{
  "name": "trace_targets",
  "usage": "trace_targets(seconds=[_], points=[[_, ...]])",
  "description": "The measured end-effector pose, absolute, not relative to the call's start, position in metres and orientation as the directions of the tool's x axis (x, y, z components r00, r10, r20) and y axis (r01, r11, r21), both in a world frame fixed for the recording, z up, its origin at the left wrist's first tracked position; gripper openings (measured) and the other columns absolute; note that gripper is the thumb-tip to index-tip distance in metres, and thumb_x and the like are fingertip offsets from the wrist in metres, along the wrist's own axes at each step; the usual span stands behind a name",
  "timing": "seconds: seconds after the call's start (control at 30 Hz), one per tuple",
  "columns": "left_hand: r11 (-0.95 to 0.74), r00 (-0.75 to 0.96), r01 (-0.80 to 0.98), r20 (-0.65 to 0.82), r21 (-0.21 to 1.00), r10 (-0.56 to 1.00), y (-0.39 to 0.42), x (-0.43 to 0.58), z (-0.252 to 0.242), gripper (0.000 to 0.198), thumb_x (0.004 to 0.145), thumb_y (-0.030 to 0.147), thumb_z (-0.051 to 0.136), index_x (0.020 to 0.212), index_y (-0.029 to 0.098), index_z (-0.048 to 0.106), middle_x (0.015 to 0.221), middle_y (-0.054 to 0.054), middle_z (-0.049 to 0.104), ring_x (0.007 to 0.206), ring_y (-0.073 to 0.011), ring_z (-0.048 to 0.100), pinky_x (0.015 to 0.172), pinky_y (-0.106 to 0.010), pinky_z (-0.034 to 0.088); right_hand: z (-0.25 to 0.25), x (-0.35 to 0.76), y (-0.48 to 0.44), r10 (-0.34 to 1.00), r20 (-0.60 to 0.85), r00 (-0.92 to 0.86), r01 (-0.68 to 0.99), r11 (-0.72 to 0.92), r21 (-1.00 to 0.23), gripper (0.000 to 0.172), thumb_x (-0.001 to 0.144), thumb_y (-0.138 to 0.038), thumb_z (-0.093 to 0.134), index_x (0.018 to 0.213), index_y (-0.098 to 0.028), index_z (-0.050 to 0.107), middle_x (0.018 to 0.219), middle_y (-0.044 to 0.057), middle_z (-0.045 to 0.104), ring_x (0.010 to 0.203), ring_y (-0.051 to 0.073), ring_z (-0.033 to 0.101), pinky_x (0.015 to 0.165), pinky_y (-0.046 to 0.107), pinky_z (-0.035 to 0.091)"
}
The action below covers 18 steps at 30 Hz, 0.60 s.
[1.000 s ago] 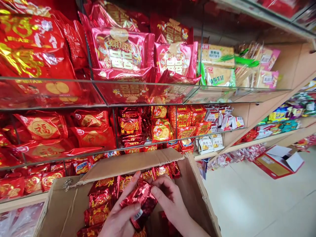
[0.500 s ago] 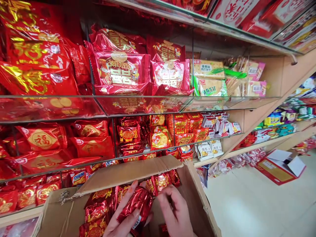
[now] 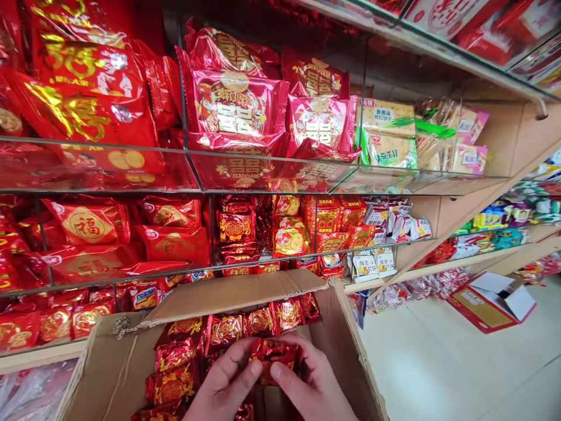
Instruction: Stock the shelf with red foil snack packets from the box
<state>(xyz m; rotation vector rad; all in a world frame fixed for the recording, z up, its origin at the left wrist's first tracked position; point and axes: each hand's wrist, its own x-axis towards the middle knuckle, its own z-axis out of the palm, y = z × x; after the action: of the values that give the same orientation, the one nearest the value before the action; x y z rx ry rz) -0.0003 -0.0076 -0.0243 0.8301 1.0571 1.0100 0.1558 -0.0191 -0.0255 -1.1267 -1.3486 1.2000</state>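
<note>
Both my hands are inside an open cardboard box (image 3: 346,345) at the bottom of the view. My left hand (image 3: 223,386) and my right hand (image 3: 307,386) pinch the same small shiny red foil packet (image 3: 276,354) between thumbs and fingers, held level over the box. Along the far and left walls of the box stand several more red and gold packets (image 3: 228,330). The raised box flap (image 3: 232,295) leans toward the shelves.
Glass shelves (image 3: 263,187) in front hold large red biscuit bags (image 3: 236,105) above and smaller red packs (image 3: 289,237) below, with cracker packs (image 3: 385,134) to the right. A red and white carton (image 3: 493,301) lies open on the pale floor (image 3: 447,368) at right.
The packet, earlier tilted in my left hand, is now held level by both hands, further into the box. My view has shifted slightly.
</note>
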Motion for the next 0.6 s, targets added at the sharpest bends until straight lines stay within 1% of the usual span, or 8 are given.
trace_targets(seconds=[0.07,0.17,0.23,0.27,0.33,0.4,0.47,0.6], points=[[0.264,0.231,-0.223,-0.212,0.938,0.950,-0.005,-0.003,-0.027,0.022,0.063,0.033,0.071,0.083,0.026,0.068,0.083,0.002,0.071,0.082,-0.0176,0.063,0.076,-0.024,0.049,-0.020,0.162,-0.017,0.985,0.078,-0.154,0.181,0.105,-0.978,0.025,0.074,-0.024,0.059,0.098,-0.019,0.060,0.094,0.007,0.065,0.084,0.019,0.060,0.074,0.028,0.049],[0.177,0.196,-0.184,-0.140,0.967,0.970,-0.003,-0.006,-0.033,0.016,0.063,0.023,0.072,0.078,0.026,0.066,0.078,0.004,0.070,0.077,-0.0143,0.063,0.069,-0.020,0.050,-0.011,0.168,-0.014,0.965,0.062,-0.253,0.372,0.156,-0.915,0.021,0.071,-0.019,0.060,0.092,-0.021,0.063,0.087,0.003,0.066,0.076,0.016,0.060,0.068,0.023,0.047],[0.104,0.136,-0.145,-0.084,0.984,0.987,-0.004,-0.008,-0.038,0.009,0.064,0.021,0.070,0.067,0.024,0.063,0.079,0.004,0.070,0.078,-0.0135,0.063,0.069,-0.018,0.049,-0.003,0.170,-0.013,0.949,0.056,-0.309,0.479,0.206,-0.853,0.020,0.071,-0.017,0.060,0.091,-0.022,0.063,0.086,0.001,0.065,0.075,0.015,0.059,0.067,0.022,0.046],[0.067,0.117,-0.126,-0.052,0.990,0.992,-0.004,-0.008,-0.039,0.009,0.065,0.021,0.069,0.063,0.024,0.061,0.081,0.003,0.070,0.081,-0.0137,0.063,0.069,-0.017,0.049,0.002,0.171,-0.012,0.942,0.059,-0.330,0.522,0.234,-0.820,0.020,0.071,-0.018,0.060,0.091,-0.022,0.063,0.085,0.002,0.065,0.076,0.016,0.059,0.068,0.023,0.045],[0.026,0.104,-0.099,-0.015,0.995,0.994,-0.004,-0.009,-0.041,0.007,0.067,0.023,0.067,0.067,0.024,0.061,0.088,0.002,0.070,0.089,-0.0146,0.062,0.074,-0.017,0.048,0.014,0.174,-0.009,0.936,0.068,-0.346,0.590,0.274,-0.760,0.018,0.072,-0.020,0.060,0.090,-0.021,0.064,0.082,0.003,0.064,0.076,0.016,0.057,0.067,0.024,0.044],[0.028,0.074,-0.098,-0.020,0.995,0.997,-0.003,-0.010,-0.041,0.013,0.070,0.027,0.065,0.083,0.026,0.061,0.093,0.000,0.069,0.091,-0.0149,0.061,0.078,-0.020,0.048,0.030,0.177,0.000,0.937,0.102,-0.334,0.616,0.299,-0.729,0.015,0.074,-0.026,0.060,0.086,-0.020,0.065,0.078,0.003,0.062,0.074,0.016,0.056,0.065,0.025,0.044],[0.056,0.052,-0.133,-0.050,0.990,0.997,-0.003,-0.010,-0.040,0.022,0.073,0.031,0.062,0.093,0.026,0.057,0.094,0.000,0.068,0.089,-0.0149,0.061,0.080,-0.023,0.048,0.051,0.179,0.018,0.947,0.180,-0.268,0.625,0.313,-0.715,0.019,0.076,-0.033,0.058,0.089,-0.021,0.065,0.079,0.003,0.062,0.072,0.015,0.056,0.064,0.025,0.044],[0.146,0.125,-0.183,-0.124,0.972,0.984,-0.005,-0.005,-0.044,0.022,0.075,0.038,0.058,0.092,0.024,0.056,0.087,-0.001,0.068,0.082,-0.0150,0.061,0.077,-0.025,0.049,0.091,0.174,0.078,0.925,0.373,-0.068,0.697,0.312,-0.646,0.029,0.075,-0.037,0.056,0.097,-0.018,0.062,0.083,0.005,0.065,0.070,0.016,0.058,0.064,0.027,0.044]])
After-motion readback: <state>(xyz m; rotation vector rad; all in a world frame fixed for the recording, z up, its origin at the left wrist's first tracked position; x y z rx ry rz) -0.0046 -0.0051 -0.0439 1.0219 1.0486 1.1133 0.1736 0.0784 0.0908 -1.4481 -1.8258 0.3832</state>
